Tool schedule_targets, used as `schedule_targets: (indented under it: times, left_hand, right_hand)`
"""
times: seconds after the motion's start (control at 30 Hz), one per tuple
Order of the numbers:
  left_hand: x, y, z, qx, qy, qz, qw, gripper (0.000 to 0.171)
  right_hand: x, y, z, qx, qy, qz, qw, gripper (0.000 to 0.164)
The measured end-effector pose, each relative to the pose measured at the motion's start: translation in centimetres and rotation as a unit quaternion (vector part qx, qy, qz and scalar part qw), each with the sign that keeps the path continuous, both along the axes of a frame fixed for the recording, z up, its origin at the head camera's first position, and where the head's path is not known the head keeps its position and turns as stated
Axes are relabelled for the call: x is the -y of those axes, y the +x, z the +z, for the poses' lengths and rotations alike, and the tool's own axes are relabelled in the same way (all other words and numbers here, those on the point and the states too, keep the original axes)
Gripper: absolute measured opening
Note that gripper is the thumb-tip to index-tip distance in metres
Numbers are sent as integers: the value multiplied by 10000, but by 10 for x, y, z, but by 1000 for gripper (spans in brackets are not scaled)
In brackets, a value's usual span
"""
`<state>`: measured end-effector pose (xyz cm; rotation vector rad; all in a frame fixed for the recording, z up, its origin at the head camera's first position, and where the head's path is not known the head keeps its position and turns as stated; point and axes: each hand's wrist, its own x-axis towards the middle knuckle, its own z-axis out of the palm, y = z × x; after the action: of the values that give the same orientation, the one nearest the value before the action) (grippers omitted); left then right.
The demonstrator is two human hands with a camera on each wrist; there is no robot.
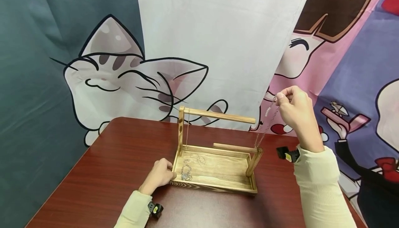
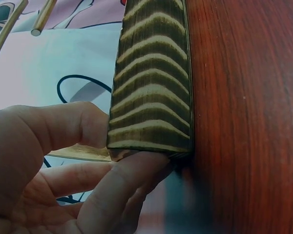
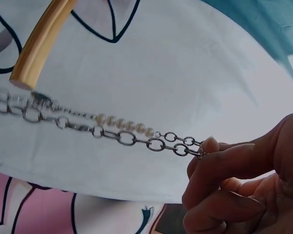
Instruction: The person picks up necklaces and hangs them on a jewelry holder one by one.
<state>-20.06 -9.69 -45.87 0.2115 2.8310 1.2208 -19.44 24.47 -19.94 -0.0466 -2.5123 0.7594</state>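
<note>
My right hand (image 1: 296, 108) is raised to the right of a wooden jewelry stand (image 1: 215, 187). Between thumb and fingertips it pinches a silver chain necklace (image 3: 127, 138) with a short row of pearls. The chain hangs in a long loop; its low end is near the top of the stand's right post (image 1: 254, 162), and I cannot tell whether they touch. My left hand (image 1: 160, 174) grips the front left corner of the stand's tray, thumb and fingers on either side of its wall, seen closely in the left wrist view, where the end (image 2: 151, 97) shows striped grain.
The upper bar (image 1: 218, 115) extends from the left post, a thin chain (image 1: 187, 131) hanging near its left end. The lower bar (image 1: 233, 147) extends from the right post. Bracelets (image 1: 186, 173) and a fine chain (image 1: 200, 159) lie in the tray. A printed curtain (image 1: 218, 47) stands behind the table (image 1: 124, 158).
</note>
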Motion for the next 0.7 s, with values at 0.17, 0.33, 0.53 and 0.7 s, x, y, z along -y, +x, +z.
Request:
schedule_targets:
  times: [0.17,0.33,0.53,0.7]
  left_hand:
    - [-1,1,0,-67,-19,26,10000,19]
    - [-2,1,-1,-64,-23,18,10000,21]
    - [-2,0,-1,-23,12,-40,10000,28]
    - [-1,1,-1,-88,-2,-57,9999,24]
  right_hand:
    - [-6,-13,-4,153,81,-34,9998,25]
    - [-12,-23,-13,530,160,69,9984,25]
    - [-16,-32,-22,792,313,151,9963,26]
    - [-14,-36,-26,770,464,255,9956,24]
